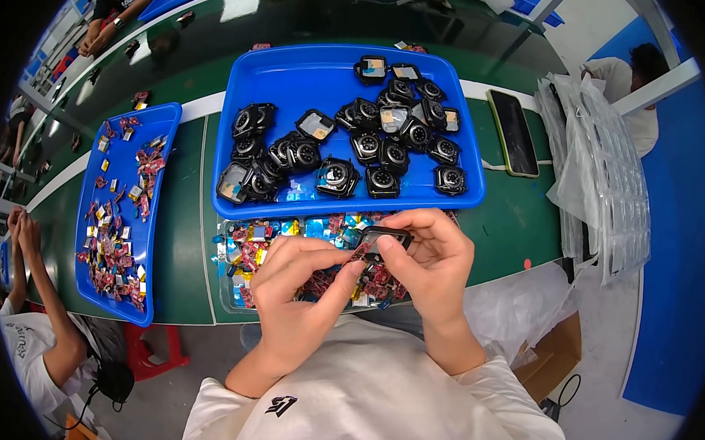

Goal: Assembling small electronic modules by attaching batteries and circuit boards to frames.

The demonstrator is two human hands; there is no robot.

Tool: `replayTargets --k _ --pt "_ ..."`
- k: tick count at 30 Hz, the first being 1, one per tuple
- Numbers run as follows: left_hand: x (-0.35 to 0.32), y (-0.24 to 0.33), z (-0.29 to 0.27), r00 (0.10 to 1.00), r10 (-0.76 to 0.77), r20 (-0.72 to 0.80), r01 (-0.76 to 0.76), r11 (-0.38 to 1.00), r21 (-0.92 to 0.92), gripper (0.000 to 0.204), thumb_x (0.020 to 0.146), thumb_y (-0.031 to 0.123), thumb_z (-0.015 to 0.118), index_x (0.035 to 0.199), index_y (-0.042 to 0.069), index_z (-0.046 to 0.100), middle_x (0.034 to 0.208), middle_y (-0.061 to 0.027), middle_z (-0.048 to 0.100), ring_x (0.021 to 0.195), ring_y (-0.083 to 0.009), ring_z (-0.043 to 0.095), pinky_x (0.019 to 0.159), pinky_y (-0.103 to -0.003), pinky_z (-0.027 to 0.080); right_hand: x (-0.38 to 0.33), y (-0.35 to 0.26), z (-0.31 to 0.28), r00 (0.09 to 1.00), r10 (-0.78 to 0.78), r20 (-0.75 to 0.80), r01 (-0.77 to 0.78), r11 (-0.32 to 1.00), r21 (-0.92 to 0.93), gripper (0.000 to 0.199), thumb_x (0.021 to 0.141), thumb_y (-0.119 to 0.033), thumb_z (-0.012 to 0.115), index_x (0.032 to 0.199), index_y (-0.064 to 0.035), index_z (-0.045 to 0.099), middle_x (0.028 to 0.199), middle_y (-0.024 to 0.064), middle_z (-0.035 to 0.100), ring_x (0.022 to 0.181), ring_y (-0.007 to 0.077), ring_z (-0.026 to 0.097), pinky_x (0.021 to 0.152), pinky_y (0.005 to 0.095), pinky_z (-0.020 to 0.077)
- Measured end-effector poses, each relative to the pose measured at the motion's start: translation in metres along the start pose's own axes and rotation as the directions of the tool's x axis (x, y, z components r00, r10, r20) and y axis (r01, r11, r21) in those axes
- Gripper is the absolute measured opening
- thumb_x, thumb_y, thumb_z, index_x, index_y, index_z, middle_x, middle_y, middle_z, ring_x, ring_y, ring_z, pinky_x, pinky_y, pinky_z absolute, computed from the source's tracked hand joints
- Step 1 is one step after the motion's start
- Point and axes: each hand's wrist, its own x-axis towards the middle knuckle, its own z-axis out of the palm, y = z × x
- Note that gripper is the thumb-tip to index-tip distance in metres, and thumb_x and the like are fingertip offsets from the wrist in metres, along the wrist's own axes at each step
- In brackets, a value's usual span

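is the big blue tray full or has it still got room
Partly filled. The large blue tray holds a single loose layer of black watch cases, and bare blue floor shows along its left and near edges.

A dark-screened phone (514, 133) in a light green case lies right of the big blue tray. A stack of clear plastic blister trays (602, 177) stands at the table's right end; a brown cardboard box (557, 354) sits below.

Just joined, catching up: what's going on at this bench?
A person holds a small black square casing in both hands: right hand pinches it, left hand works at its underside. Below lies a clear tray of small red and foil parts. Behind, a blue tray holds many more black casings.
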Motion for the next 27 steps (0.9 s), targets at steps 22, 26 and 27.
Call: replayTargets --k 22,26,27 --pt "0.001 -0.003 0.001 0.896 -0.404 0.186 0.433 0.702 -0.566 0.013 0.077 -0.002 0.071 0.087 -0.001 0.062 0.076 -0.0009 0.063 0.067 -0.0017 0.055 0.057 -0.015 0.04 -0.009 0.009 0.001 0.984 -0.162 0.079 0.173 0.974 -0.146 0.021 0.071 0.002 0.072 0.089 0.0008 0.061 0.085 0.0081 0.066 0.073 0.0107 0.063 0.064 0.0227 0.0516" --pt "-0.001 -0.005 0.001 0.891 -0.408 0.198 0.451 0.75 -0.483 0.013 0.077 -0.002 0.071 0.088 0.0 0.063 0.073 0.0017 0.062 0.064 -0.0001 0.053 0.053 -0.014 0.037 0.001 0.001 -0.006 0.905 -0.328 0.272 0.415 0.825 -0.384 0.017 0.07 0.002 0.07 0.085 -0.0037 0.065 0.075 0.0068 0.063 0.063 0.017 0.061 0.055 0.0264 0.0474" --pt "-0.001 -0.004 0.0 0.876 -0.423 0.232 0.482 0.742 -0.466 0.013 0.077 -0.002 0.07 0.088 0.0 0.063 0.072 0.0021 0.062 0.063 0.0 0.053 0.053 -0.014 0.036 0.003 -0.001 -0.012 0.844 -0.388 0.371 0.523 0.749 -0.407 0.017 0.068 0.003 0.069 0.083 -0.0038 0.066 0.074 0.007 0.063 0.061 0.0191 0.06 0.054 0.0278 0.0465"
